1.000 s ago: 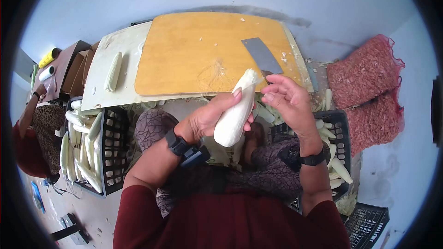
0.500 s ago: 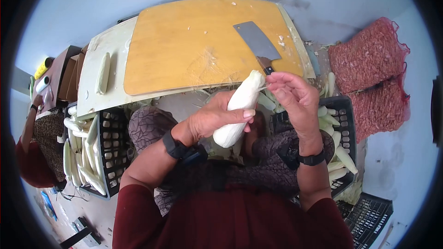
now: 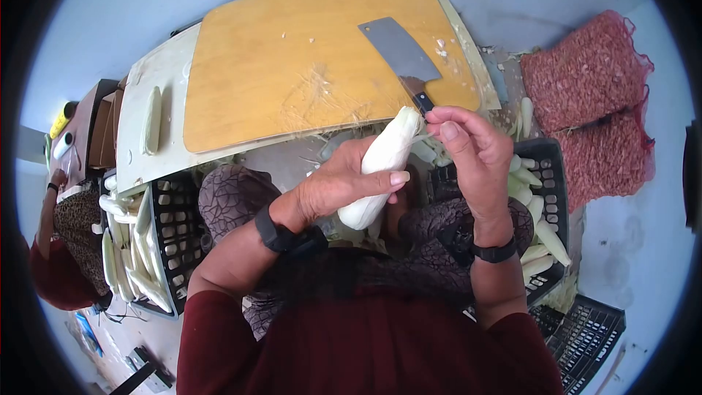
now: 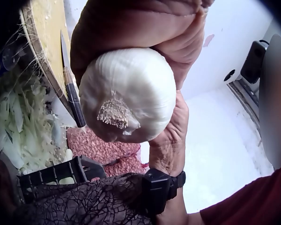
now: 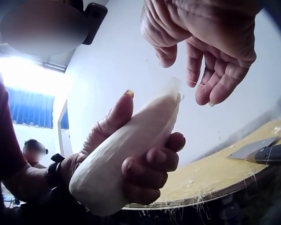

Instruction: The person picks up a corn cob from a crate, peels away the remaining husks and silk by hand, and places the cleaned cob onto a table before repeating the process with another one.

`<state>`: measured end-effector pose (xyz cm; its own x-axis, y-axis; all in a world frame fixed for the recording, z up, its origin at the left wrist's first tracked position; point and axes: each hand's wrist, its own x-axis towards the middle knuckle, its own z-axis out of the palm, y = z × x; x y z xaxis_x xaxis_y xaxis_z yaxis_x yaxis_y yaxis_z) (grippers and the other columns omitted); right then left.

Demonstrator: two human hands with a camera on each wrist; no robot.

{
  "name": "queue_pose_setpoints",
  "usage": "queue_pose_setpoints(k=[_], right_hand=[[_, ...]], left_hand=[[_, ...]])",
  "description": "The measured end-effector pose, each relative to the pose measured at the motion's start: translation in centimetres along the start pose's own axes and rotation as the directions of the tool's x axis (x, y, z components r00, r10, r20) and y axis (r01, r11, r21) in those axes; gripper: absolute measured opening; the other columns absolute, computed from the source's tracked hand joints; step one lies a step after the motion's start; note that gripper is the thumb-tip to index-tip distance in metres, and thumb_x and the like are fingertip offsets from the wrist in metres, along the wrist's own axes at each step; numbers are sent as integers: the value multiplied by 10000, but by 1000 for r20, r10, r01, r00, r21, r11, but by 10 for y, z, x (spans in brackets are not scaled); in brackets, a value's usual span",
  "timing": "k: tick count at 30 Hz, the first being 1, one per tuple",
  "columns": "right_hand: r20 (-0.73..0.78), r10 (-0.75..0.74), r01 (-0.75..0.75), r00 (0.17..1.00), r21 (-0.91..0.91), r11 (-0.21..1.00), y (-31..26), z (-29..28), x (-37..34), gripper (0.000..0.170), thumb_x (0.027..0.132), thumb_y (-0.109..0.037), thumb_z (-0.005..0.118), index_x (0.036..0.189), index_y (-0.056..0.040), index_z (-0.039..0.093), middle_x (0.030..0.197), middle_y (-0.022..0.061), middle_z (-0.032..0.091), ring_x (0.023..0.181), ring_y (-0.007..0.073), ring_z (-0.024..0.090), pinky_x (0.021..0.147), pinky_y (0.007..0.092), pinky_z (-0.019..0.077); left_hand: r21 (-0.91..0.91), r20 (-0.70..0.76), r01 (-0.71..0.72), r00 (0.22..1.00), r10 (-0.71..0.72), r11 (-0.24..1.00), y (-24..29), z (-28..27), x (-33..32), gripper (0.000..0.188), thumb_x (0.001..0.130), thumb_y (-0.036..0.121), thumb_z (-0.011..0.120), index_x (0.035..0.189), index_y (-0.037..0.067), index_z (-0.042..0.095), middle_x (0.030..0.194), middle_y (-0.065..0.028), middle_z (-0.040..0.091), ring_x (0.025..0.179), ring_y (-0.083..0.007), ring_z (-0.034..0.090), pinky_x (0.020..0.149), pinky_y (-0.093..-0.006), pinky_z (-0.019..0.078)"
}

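Two rolls, a yellow roll (image 3: 63, 118) and a white roll (image 3: 63, 146), lie at 9 o'clock, hours being read in the head view from the pale vegetable (image 3: 387, 150) held near the centre, with 12 at the top. Between 8 and 9, a second person (image 3: 62, 281) in a red top has an arm stretched toward the rolls. At 8 o'clock a black crate (image 3: 183, 227) carries a heap of long, light vegetables (image 3: 131, 256); between 9 and 10, a lone vegetable (image 3: 151, 121) lies on a pale board (image 3: 172, 73). At 11 a yellow board (image 3: 270, 66) lies over that, fine fibres (image 3: 318, 88) strewn toward its near edge. The left hand (image 3: 336, 183) grasps the pale vegetable round its middle, thumb across it; the narrow tip points to 1 o'clock, and the left wrist view shows its round base with a rough stub (image 4: 114, 112). At 12 a cleaver (image 3: 401, 50) lies on the yellow board, handle toward 5. The right hand (image 3: 477, 153) is just beside the tip, fingers bent, a thin strand (image 5: 200, 84) by the fingertips; whether they pinch it I cannot tell. At 4 sits a second crate (image 3: 561, 197) of vegetables, between 4 and 5 a third crate (image 3: 599, 306), and at 2 red mesh sacks (image 3: 581, 80).
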<state>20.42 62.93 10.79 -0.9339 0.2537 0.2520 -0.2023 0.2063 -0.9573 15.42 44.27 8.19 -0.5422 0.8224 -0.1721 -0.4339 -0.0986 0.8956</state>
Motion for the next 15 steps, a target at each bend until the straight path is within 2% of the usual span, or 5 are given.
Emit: queue_pose_setpoints(k=[4,13,15], right_hand=[[46,18,-19,999,19,1000,0,1,-1,200,843,-95,647,992,37,624,861,81,657,774,90,596,711,226,478],[57,-12,14,998,-47,999,0,4,-4,132,837,-64,638,934,27,634,822,49,645,716,74,563,660,218,460],[58,-71,76,996,-85,994,1,3,-2,96,848,-46,616,899,34,626,813,55,642,713,75,564,659,217,459]], left_hand=[[6,34,36,999,-36,999,2,1,-1,381,807,223,688,1083,14,530,846,-59,593,742,-146,598,699,-281,482],[4,51,80,996,-80,997,2,3,-3,395,807,230,692,1094,14,528,849,-49,594,741,-138,603,698,-281,490],[-4,54,82,995,-81,997,3,4,-3,396,806,228,692,1097,14,528,850,-48,595,740,-138,603,699,-282,491]])
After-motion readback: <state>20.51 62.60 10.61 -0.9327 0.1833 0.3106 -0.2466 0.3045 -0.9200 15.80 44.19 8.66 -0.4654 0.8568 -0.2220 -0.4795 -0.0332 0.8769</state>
